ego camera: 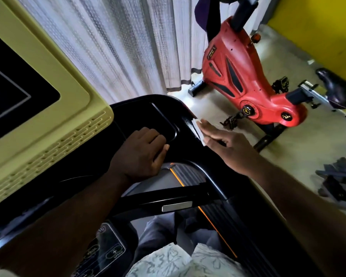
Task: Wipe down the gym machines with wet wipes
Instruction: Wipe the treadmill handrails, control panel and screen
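I stand on a treadmill and look down at its black console tray (148,114). My left hand (142,152) rests on the tray beside a shallow recess, fingers curled down over the surface, holding nothing I can see. My right hand (226,144) lies flat, fingers straight, against the tray's right edge, pressing a white wet wipe (197,127) onto the rim. Only a strip of the wipe shows beyond the fingers. The cream-framed treadmill screen (48,108) fills the left side.
A red exercise bike (244,76) stands on the pale floor to the right, its black saddle (338,86) near the frame's edge. White curtains (118,43) hang behind the treadmill. A yellow wall (318,27) is at top right. Dark metal parts (340,180) lie on the floor.
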